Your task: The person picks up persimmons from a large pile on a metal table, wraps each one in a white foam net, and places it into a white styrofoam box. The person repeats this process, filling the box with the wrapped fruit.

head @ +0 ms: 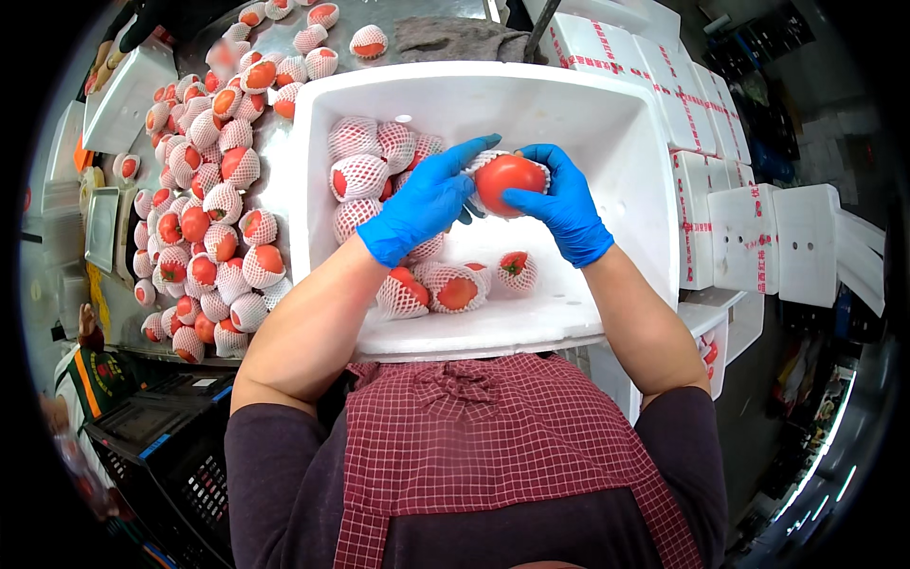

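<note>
Above the white foam box (618,299), a red tomato (508,183) is held up, partly wrapped in a white foam net sleeve. My right hand (561,203), in a blue glove, grips it with the thumb across its front. The gloved left hand (426,203) is at the sleeve's left side, fingers extended; the contact of its fingertips is partly hidden. Below, several netted tomatoes (359,178) fill the box's left side, some covered by my left hand and forearm. One netted tomato (517,272) with a green calyx sits apart near the front middle.
Left of the box, a metal table (274,135) bears a large heap of netted tomatoes (206,213). White foam boxes with red printed tape (682,92) are stacked at the right. Black plastic crates (170,427) stand at lower left. Other people's arms (117,53) show at upper left.
</note>
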`<state>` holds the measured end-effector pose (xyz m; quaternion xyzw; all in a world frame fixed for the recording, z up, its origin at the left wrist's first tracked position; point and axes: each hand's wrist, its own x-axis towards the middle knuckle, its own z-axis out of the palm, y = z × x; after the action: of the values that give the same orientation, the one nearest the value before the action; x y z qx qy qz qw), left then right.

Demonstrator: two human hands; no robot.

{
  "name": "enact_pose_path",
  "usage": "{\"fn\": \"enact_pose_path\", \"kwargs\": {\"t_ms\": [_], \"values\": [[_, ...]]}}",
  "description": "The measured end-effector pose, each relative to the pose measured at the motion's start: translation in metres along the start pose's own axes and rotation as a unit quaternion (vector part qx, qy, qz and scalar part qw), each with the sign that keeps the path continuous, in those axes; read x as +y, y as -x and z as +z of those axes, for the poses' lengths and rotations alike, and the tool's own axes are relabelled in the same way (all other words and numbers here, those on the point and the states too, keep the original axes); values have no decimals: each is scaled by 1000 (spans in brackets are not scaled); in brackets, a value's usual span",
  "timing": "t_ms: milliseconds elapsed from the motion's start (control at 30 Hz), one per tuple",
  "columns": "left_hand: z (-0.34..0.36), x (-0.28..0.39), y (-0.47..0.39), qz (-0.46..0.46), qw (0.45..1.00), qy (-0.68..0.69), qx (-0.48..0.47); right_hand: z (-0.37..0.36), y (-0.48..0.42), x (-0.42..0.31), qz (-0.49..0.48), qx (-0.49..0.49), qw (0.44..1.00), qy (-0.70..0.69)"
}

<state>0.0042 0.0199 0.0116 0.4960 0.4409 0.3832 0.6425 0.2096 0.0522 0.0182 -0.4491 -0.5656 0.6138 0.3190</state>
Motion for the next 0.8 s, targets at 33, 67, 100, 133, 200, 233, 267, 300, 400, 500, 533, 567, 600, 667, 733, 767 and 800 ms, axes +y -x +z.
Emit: {"fn": "enact_pose_path", "kwargs": {"t_ms": [33,67,100,133,200,233,267,300,400,500,533,567,600,667,733,767,800], "values": [[-1,-2,-1,11,1000,12,2,-1,-1,0,9,2,999,-31],[-2,-1,-1,6,999,33,5,-1,-2,1,19,4,998,-62],[-2,1,-2,3,998,54,6,-3,-2,1,28,7,995,-92],[-2,2,-2,-1,997,76,7,-4,-2,0,40,1,991,-125],[1,4,-2,21,997,67,11,-6,-2,-3,63,-11,979,-191],[2,5,-1,32,997,62,13,-6,-2,-4,69,-26,975,-210],[4,4,-3,45,998,33,23,-6,-2,-5,76,-40,970,-229],[6,3,-4,57,998,5,34,-6,-2,-5,82,-54,964,-249],[7,-4,-5,90,994,-45,40,-9,-6,2,101,-33,957,-271],[6,5,-2,19,997,72,17,-8,-8,2,40,6,992,-123],[6,8,-1,-23,991,135,5,-5,-7,2,14,10,995,-101],[6,5,-2,-25,985,170,19,-1,-6,1,-11,14,997,-78],[6,-1,-4,-26,978,204,34,3,-5,1,-38,18,998,-56],[4,-12,-8,-35,961,273,38,7,-4,3,-61,37,997,-24],[1,-16,-10,-50,939,339,17,10,-5,6,-111,93,989,38],[2,-16,-10,-58,933,355,19,6,-5,8,-100,86,989,74],[4,-12,-9,-68,926,370,20,0,-5,10,-87,80,987,110]]}}
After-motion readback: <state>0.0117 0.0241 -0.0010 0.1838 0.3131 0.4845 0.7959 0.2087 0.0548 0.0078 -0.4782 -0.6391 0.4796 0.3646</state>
